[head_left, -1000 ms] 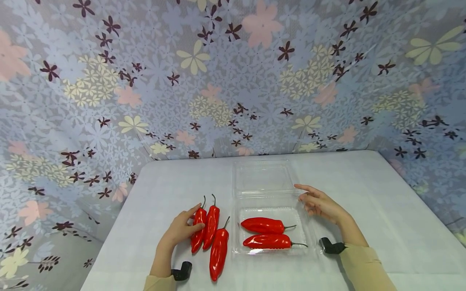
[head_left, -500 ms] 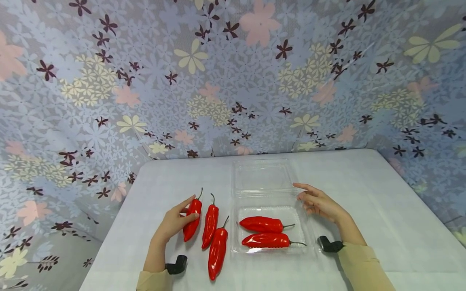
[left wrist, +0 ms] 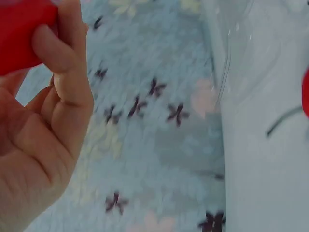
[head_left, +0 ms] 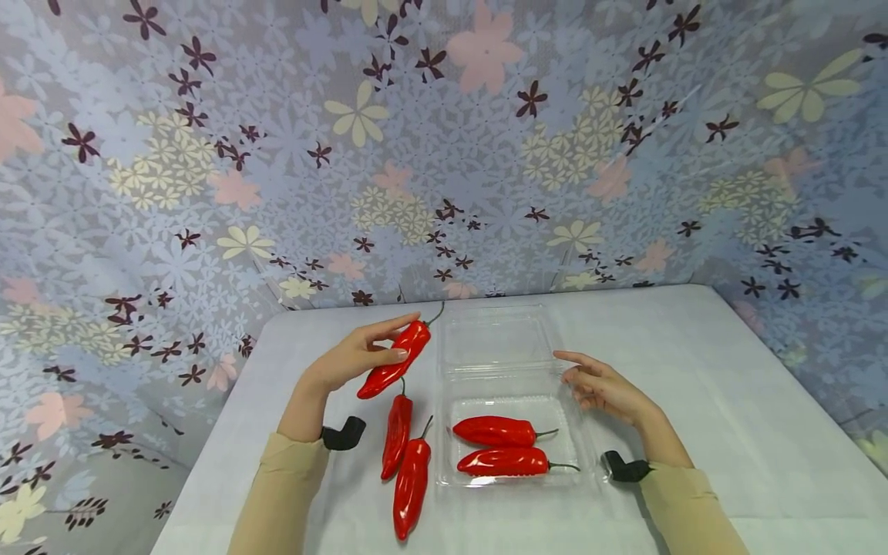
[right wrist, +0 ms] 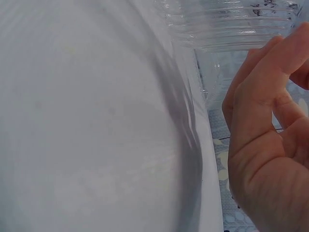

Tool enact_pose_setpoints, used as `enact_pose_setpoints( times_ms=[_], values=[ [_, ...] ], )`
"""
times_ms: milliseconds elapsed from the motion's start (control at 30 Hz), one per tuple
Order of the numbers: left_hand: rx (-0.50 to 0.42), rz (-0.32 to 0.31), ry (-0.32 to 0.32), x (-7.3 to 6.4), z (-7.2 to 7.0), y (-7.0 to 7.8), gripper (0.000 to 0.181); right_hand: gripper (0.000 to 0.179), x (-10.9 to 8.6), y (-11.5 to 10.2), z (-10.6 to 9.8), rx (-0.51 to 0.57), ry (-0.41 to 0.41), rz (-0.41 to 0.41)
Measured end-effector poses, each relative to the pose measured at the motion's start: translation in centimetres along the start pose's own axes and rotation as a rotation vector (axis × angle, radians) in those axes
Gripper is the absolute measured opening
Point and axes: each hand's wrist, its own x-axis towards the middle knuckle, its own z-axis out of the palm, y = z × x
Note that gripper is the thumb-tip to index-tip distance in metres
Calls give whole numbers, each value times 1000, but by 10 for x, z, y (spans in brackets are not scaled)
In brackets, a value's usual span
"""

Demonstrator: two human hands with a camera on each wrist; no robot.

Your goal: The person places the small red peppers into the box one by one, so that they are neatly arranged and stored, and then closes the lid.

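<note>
My left hand (head_left: 347,358) pinches a red chili pepper (head_left: 409,339) between thumb and fingers, raised above the table with its stem tilted up to the right. In the left wrist view, part of that pepper shows between the fingers (left wrist: 63,53). A clear plastic clamshell box (head_left: 444,432) lies unfolded, its lid (head_left: 496,335) to the back. Two red peppers lie side by side in its base, the rear one (head_left: 492,430) and the front one (head_left: 502,462). My right hand (head_left: 607,389) holds nothing, its index finger extended, fingertips right at the box's right side near the hinge.
Two more red peppers, one (head_left: 397,435) just below the raised one and another (head_left: 412,489) nearer me, lie left of the box on the white-covered table (head_left: 728,432). A flowered cloth (head_left: 444,154) hangs behind the table.
My left hand has lifted the leftmost pepper off the table, first shifting left, then moving up and right towards the lid. My right hand has stayed by the box.
</note>
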Motion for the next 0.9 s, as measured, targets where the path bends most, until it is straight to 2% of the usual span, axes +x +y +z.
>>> enact_pose_setpoints(
  times_ms=[100,267,367,533,567,633,800,900],
  values=[
    [13,15,-81,25,10,3,58,53,0,0,1,5,3,4],
    [49,3,-187,60,32,-2,56,53,2,0,2,14,-4,5],
    [84,-22,-244,76,49,-6,54,52,2,2,2,13,-6,5],
    [100,-36,-311,94,74,-13,54,53,3,2,2,11,-4,12],
    [124,-26,-323,96,80,-15,54,53,3,2,3,11,-2,15],
    [233,-5,-340,99,92,-18,54,53,2,1,3,10,1,17],
    [549,127,-386,99,118,-24,54,53,1,0,3,16,7,15],
    [587,172,-404,99,127,-29,52,52,0,1,2,19,9,10]
  ],
)
